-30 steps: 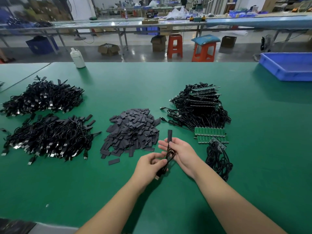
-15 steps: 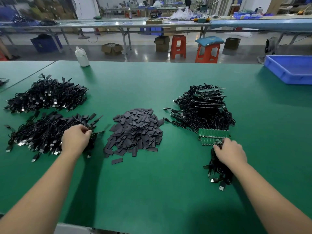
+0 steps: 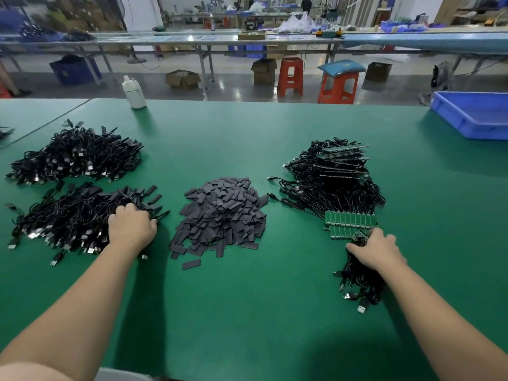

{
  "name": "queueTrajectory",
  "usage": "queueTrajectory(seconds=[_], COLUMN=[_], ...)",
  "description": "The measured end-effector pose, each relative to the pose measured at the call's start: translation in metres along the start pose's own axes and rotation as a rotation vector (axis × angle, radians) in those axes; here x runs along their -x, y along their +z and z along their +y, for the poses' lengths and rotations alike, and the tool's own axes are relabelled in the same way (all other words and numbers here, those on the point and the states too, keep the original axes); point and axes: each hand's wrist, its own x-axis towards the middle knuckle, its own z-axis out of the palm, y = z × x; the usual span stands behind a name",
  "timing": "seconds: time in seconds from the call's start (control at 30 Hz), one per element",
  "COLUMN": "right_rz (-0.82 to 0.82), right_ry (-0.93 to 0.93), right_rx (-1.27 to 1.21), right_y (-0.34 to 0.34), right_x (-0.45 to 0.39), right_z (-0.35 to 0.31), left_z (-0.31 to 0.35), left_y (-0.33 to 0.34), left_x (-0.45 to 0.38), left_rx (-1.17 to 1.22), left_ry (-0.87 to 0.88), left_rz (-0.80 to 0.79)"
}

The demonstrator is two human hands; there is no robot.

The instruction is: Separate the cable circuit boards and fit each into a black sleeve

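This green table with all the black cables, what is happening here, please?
A person is fitting cable circuit boards into black sleeves. The left hand rests on the near left pile of sleeved cables. The right hand lies on a small cable bundle beside the joined green boards. The loose sleeves lie heaped in the middle, untouched, and no sleeve is in either hand.
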Motion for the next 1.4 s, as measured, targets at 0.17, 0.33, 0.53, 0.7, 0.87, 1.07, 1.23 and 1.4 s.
queueTrajectory(seconds=[0.17,0.33,0.53,0.7,0.87,1.07,1.23,1.4], right_rz=[0.024,0.068,0.108,0.113,0.053,0.041,0.094,0.155], right_ry=[-0.002,0.02,-0.067,-0.266,-0.458,-0.609,-0.688,-0.731], right_rx=[0.074,0.033,-0.234,-0.382,-0.346,-0.29,-0.239,-0.209], right_y=[0.0,0.001,-0.001,-0.008,-0.02,-0.026,-0.025,-0.029], right_x=[-0.003,-0.004,-0.002,0.01,0.028,0.047,0.061,0.066], right_z=[0.004,0.004,0.004,-0.006,-0.021,-0.04,-0.052,-0.052], left_z=[0.003,0.002,-0.001,0.01,0.035,0.145,0.238,0.259], left_y=[0.019,0.037,0.033,0.022,0.0,-0.065,-0.085,-0.084], left_x=[0.004,0.008,-0.001,-0.009,0.0,0.061,0.146,0.157], left_rx=[-0.048,-0.036,-0.067,-0.101,-0.2,0.779,1.138,1.229], left_ry=[0.193,0.227,0.185,0.145,0.152,0.431,0.602,0.456], left_rz=[-0.119,-0.193,-0.274,-0.35,-0.164,-0.025,-0.422,-0.376])
